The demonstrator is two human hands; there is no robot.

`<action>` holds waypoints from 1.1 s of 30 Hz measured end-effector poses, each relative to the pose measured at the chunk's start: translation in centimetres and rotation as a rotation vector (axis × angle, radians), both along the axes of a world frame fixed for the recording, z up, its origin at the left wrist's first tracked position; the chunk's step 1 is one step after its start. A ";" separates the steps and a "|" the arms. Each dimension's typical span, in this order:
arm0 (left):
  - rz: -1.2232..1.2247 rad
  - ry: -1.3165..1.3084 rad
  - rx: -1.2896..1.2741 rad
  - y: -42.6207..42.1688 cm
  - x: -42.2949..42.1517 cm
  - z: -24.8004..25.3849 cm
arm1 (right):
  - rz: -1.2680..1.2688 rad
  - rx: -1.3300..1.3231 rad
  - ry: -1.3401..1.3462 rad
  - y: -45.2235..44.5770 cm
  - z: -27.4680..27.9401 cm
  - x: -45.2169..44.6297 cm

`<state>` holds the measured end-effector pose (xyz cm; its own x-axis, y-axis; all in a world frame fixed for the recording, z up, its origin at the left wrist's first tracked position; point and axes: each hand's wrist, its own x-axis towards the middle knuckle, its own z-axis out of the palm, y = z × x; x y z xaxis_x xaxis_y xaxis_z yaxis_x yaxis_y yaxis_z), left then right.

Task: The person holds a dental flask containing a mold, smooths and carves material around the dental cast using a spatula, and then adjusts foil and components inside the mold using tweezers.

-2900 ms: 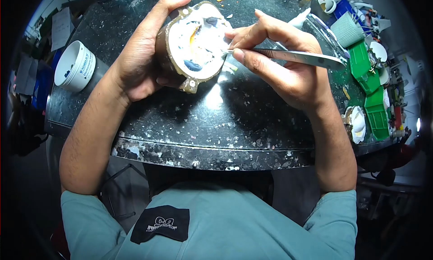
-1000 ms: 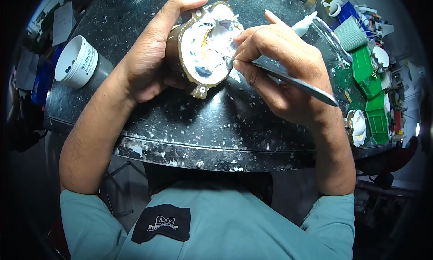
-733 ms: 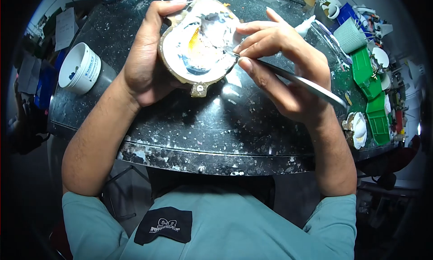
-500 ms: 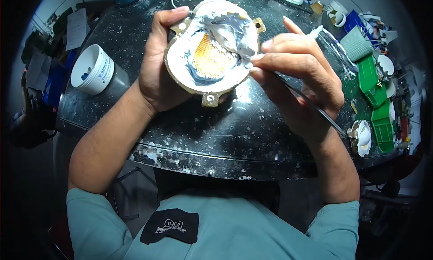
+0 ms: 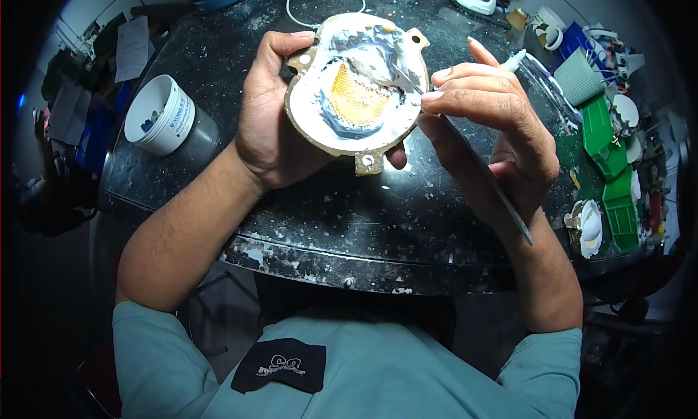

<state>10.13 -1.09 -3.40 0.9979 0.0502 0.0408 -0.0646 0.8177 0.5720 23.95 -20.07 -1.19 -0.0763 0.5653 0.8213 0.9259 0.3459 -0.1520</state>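
My left hand [image 5: 273,121] grips a round brass-coloured flask [image 5: 368,163] from its left side, thumb at its upper lug. White plaster [image 5: 309,92] fills the flask, with grey-blue patches and a yellow-orange meshed area [image 5: 355,99] in the middle. In my right hand [image 5: 483,113] is a thin metal tool [image 5: 486,173], pinched near its tip. That tip is at the right part of the plaster, beside the grey material; my fingers hide part of it. The tool's far end points down toward my right wrist.
A white tub [image 5: 161,117] with blue bits inside stands left on the black table [image 5: 327,237]. Green bins [image 5: 605,139], a mesh-textured cup [image 5: 578,77] and another plaster-filled piece [image 5: 585,228] are at the right. A white cable [image 5: 291,8] lies behind the flask.
The flask has turned and tilted so that its filled face shows more fully, and it appears farther right. My right hand has shifted right and down, and the tool now slopes more steeply.
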 end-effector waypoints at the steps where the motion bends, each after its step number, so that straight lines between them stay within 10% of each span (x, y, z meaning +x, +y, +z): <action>1: 0.011 0.017 -0.012 0.0 0.0 0.0 | -0.006 0.001 0.000 0.0 -0.1 0.0; 11: -0.337 -0.108 -0.065 1.1 0.2 -0.9 | 0.034 -0.021 0.085 -0.1 0.0 0.3; 27: -0.170 0.059 0.439 0.3 -0.8 -0.4 | 0.300 -0.282 0.402 -0.2 0.9 0.6; 33: -0.330 0.122 0.206 0.6 -1.0 -0.9 | 0.283 -0.442 0.420 -0.8 1.5 0.9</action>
